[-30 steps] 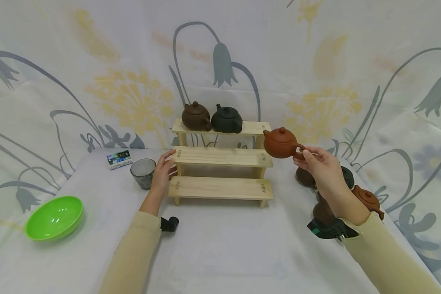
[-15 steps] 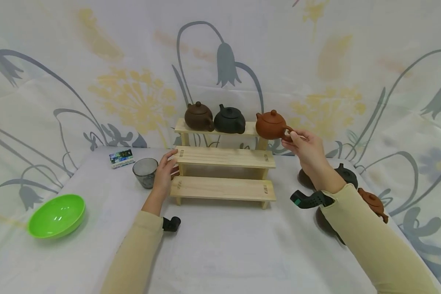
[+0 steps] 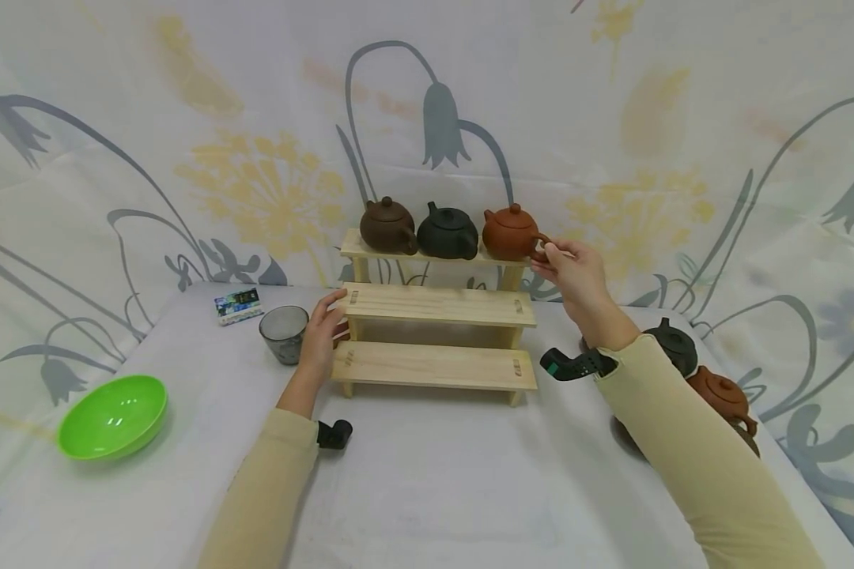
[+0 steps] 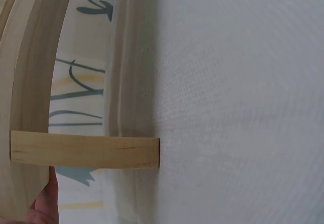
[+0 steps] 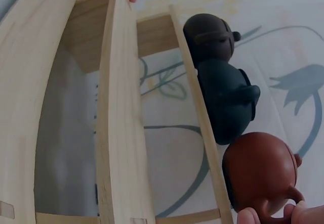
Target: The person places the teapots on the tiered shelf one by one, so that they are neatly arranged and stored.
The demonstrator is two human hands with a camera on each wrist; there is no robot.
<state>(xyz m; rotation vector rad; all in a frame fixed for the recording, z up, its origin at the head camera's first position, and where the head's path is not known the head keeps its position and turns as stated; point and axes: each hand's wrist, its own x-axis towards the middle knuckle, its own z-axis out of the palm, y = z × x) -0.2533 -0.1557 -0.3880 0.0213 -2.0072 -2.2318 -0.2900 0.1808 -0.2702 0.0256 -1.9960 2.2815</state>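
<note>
A three-tier wooden shelf stand (image 3: 437, 305) stands in the middle of the head view. My left hand (image 3: 318, 336) grips its left end at the middle tier. In the left wrist view, fingers (image 4: 48, 196) show behind the wood. On the top tier, at its right end, is a reddish-brown teapot (image 3: 510, 234), upright. My right hand (image 3: 576, 280) pinches its handle between thumb and fingers. To its left on that tier sit a black teapot (image 3: 447, 234) and a dark brown teapot (image 3: 387, 226). The right wrist view shows the reddish-brown teapot (image 5: 260, 173) at the board's edge, beside the black one.
More teapots stand at the right, partly hidden by my right sleeve, among them a black teapot (image 3: 674, 346) and a reddish-brown teapot (image 3: 722, 395). Left of the stand are a grey glass cup (image 3: 283, 336), a small printed box (image 3: 238, 307) and a green bowl (image 3: 112, 419).
My right hand has carried the reddish-brown teapot up and left, from beside the stand to the right end of the top tier. My left hand keeps its grip on the stand.
</note>
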